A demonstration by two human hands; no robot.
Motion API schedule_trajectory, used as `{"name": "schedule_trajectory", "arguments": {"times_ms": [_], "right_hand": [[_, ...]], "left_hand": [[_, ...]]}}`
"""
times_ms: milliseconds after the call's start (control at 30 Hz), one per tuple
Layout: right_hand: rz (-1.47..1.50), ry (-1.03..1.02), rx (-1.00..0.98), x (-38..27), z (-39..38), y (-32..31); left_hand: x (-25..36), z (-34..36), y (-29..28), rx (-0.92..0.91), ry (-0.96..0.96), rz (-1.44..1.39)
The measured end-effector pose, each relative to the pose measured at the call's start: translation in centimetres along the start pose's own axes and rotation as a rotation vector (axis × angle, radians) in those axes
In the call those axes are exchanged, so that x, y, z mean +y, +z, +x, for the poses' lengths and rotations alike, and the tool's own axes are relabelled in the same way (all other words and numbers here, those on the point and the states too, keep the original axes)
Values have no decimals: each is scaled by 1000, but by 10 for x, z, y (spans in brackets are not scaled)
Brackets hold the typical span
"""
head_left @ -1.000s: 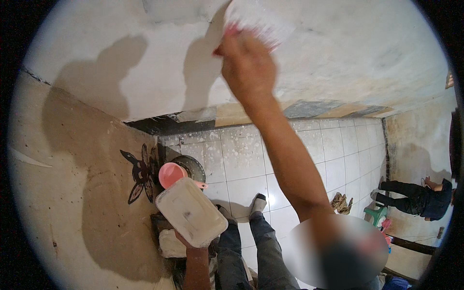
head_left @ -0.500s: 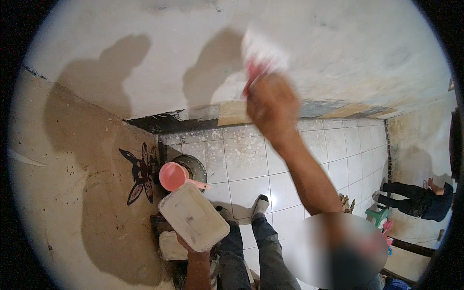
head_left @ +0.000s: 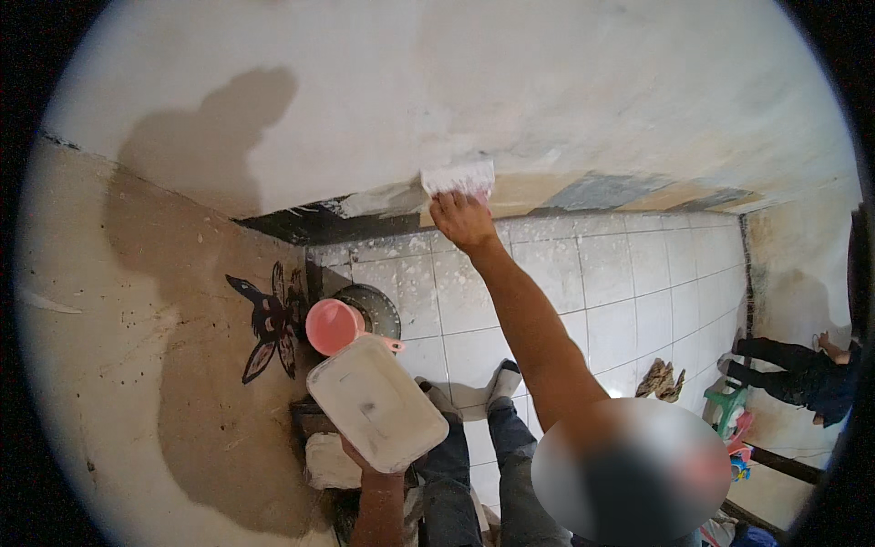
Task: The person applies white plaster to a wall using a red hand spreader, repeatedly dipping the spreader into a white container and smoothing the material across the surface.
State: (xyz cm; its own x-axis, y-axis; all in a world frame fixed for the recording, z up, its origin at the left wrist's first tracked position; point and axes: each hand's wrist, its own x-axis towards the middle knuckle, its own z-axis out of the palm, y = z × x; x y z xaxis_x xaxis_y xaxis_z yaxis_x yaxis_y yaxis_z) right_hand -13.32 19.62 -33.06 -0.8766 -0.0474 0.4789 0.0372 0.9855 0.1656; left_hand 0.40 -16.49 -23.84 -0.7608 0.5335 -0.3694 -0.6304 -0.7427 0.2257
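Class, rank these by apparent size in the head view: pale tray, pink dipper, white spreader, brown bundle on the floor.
1. Pale tray
2. Pink dipper and white spreader: too close to rank
3. Brown bundle

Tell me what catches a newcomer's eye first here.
The right hand holds a white-smeared spreader against the wall, low down by the coloured band. Nearer the body, the left hand supports a pale rectangular container beside a pink dipper. A dark drawing marks the side wall at left.

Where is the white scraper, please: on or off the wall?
On, apparently: the right hand holds the scraper against the wall, no gap visible.
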Motion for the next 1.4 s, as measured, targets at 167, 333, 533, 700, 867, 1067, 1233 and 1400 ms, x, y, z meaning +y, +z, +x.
{"name": "schedule_trajectory", "arguments": {"times_ms": [167, 333, 533, 700, 867, 1067, 1233, 1400], "right_hand": [[416, 429, -211, -49, -85, -14], [866, 1211, -14, -49, -104, -145], [1951, 1597, 595, -24, -92, -268], [1933, 1710, 634, -21, -88, -292], [1842, 1740, 585, -10, -91, -303], [1298, 1346, 58, 7, -95, -320], [985, 1126, -108, 20, -95, -325], [840, 1003, -155, 41, -94, -321]], "left_hand": [[-4, -3, -16, 47, -26, 22], [-14, 10, -5, 30, -45, 14], [-35, 24, 15, 41, -105, 24], [-60, 48, 23, 29, -145, 26], [-95, 69, 25, 16, -130, 31], [-136, 89, 42, -44, -34, 107], [-151, 86, 80, -33, -119, 88], [-168, 82, 112, 53, -102, 445]]}}
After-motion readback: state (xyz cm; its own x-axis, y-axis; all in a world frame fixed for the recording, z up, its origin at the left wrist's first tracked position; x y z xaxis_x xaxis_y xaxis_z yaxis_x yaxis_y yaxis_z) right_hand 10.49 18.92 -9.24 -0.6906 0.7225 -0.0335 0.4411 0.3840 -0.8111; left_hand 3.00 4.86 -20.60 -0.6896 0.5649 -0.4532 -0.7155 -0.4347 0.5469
